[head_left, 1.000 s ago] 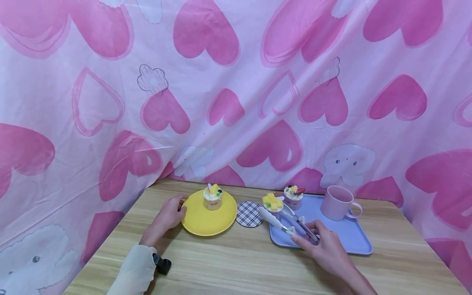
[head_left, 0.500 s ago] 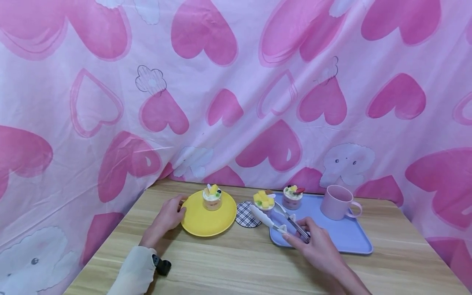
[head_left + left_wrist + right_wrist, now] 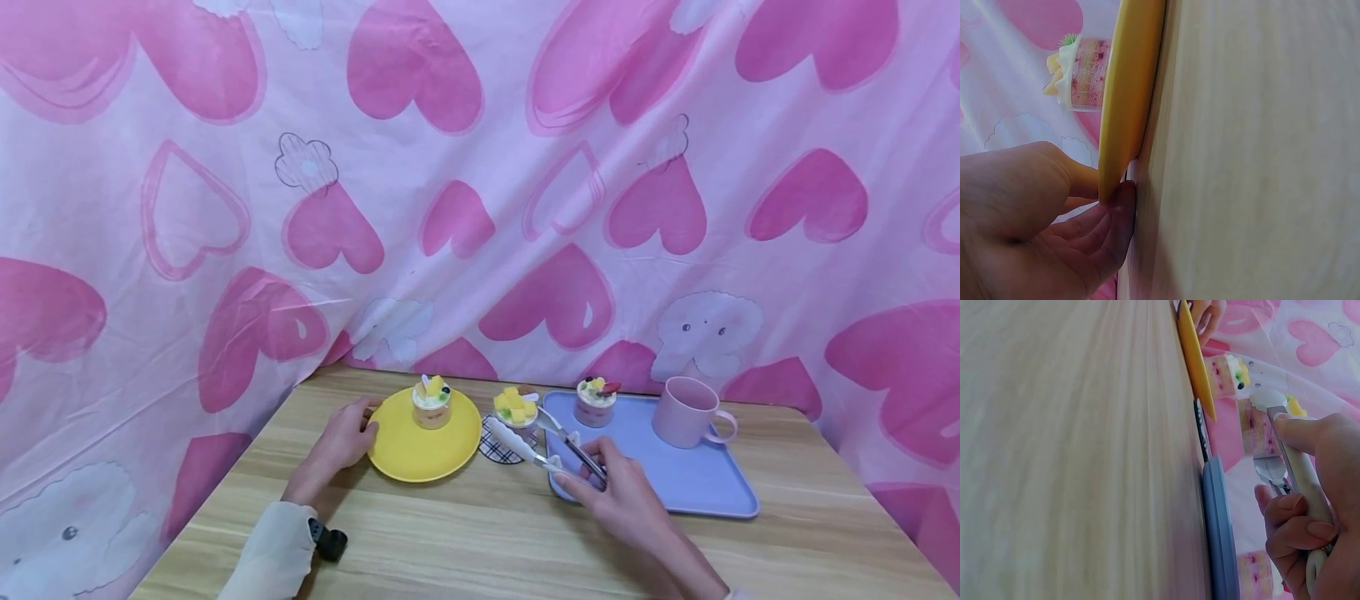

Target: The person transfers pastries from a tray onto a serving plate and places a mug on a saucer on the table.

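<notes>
My left hand point(image 3: 339, 439) holds the near-left rim of a yellow plate point(image 3: 420, 461). In the left wrist view, the thumb lies over the rim and the fingers point(image 3: 1119, 215) are under it. A fruit-topped dessert cup point(image 3: 432, 410) stands on that plate. My right hand point(image 3: 626, 492) grips metal tongs point(image 3: 519, 444) with white tips. Between the tips is a second dessert cup point(image 3: 516, 406), topped with yellow fruit cubes. In the right wrist view, this cup point(image 3: 1260, 428) hangs above a checked round coaster point(image 3: 493, 448), apart from it.
A lilac tray point(image 3: 701, 487) lies to the right, bearing a third dessert cup point(image 3: 596, 408) at its back left and a pink mug point(image 3: 684, 414) at its back right. The coaster sits between plate and tray on the wooden table point(image 3: 420, 533). A heart-patterned cloth point(image 3: 450, 308) hangs behind.
My right hand has moved left with the tongs, carrying the cube-topped dessert cup from the tray's left edge to over the coaster. My left hand has stayed at the plate's rim.
</notes>
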Available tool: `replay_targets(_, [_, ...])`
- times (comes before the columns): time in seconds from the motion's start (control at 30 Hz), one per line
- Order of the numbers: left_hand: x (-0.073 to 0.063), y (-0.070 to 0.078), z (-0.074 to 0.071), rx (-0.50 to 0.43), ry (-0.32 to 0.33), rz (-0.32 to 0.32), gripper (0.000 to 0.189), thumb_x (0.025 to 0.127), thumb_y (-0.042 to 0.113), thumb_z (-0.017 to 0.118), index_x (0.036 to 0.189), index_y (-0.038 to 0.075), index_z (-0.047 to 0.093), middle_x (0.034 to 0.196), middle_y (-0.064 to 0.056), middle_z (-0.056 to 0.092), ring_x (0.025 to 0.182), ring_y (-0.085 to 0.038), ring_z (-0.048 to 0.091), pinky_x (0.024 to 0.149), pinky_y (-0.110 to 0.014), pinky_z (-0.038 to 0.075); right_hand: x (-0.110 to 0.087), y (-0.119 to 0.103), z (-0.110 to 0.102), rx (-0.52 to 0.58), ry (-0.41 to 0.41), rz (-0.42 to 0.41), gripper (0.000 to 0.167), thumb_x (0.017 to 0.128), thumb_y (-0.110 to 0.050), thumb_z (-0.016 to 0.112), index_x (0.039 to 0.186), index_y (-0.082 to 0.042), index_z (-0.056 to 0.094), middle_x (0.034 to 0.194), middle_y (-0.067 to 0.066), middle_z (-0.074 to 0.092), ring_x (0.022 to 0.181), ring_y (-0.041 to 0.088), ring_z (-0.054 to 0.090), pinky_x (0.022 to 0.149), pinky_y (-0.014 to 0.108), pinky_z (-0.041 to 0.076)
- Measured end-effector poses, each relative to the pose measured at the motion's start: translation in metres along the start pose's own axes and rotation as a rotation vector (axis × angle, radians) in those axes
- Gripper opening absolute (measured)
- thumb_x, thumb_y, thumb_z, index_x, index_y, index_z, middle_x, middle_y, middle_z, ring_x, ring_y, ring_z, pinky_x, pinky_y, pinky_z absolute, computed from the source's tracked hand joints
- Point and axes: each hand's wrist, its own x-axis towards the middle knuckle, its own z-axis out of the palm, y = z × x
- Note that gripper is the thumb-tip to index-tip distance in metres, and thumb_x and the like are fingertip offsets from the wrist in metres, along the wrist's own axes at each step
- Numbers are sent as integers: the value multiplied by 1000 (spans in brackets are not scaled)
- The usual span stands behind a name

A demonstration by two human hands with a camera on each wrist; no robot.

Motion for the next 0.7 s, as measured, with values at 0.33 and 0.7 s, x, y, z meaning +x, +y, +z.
replay_targets(0.33, [0,1,0,-17,0,0,45,102,1,63,147,-3,59,120,-22,74,98,-26,68,84,-40,63,4,-5,13,-2,22,-76,58,86,-52,90,124,-15,66,97,-7,72,85,13,63,71,23,51])
replay_targets(0.7, [-2,4,-1,-8,-7,-15,46,102,1,63,148,-3,58,125,-24,72,102,-28,69,90,-45,64,9,-17,25,3,12,-85,57,86,-58,87,124,-20,68,107,1,75,89,15,64,73,26,50])
